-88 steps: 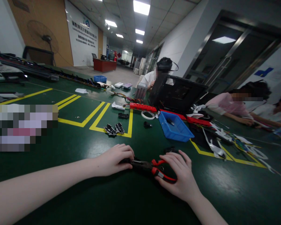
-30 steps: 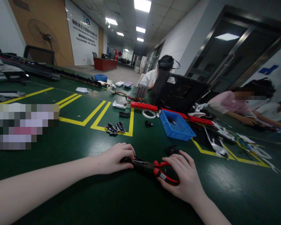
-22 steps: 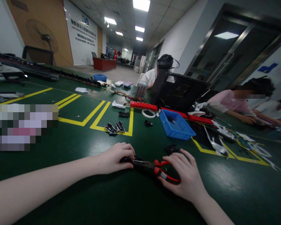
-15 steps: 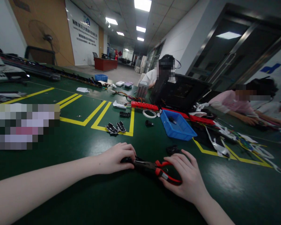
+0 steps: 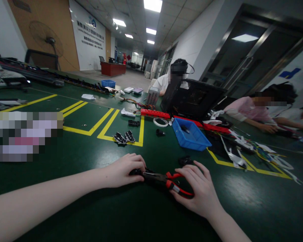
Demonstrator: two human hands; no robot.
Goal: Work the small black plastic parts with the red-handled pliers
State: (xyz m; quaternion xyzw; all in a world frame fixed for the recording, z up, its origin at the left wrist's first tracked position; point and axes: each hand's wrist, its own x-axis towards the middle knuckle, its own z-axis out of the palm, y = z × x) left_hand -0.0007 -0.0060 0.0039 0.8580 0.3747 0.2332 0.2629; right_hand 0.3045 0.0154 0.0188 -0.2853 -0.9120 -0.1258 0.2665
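Observation:
Between the fingers of my left hand (image 5: 125, 170) is a small black plastic part (image 5: 135, 172), mostly hidden by those fingers. My right hand (image 5: 199, 188) grips long-nose pliers (image 5: 168, 184) by their red and black handles, which stand apart. The pliers' narrow jaws point left and their tips meet the black part at my left fingertips; whether they clamp it I cannot tell. Just beyond my right fingers lies another black plastic piece (image 5: 185, 160) on the green table (image 5: 131, 215).
A blue bin (image 5: 192, 136) with a dark item inside stands beyond my right hand. Broken-looking black parts (image 5: 123, 137) and a short black piece (image 5: 160, 132) lie further off. Red strips (image 5: 155, 113), a white ring (image 5: 161, 122) and cables (image 5: 270, 156) are behind. People sit across the table.
My right hand and the pliers have shifted very slightly left. My left hand keeps its hold on the black part, and the whole view has drifted a little.

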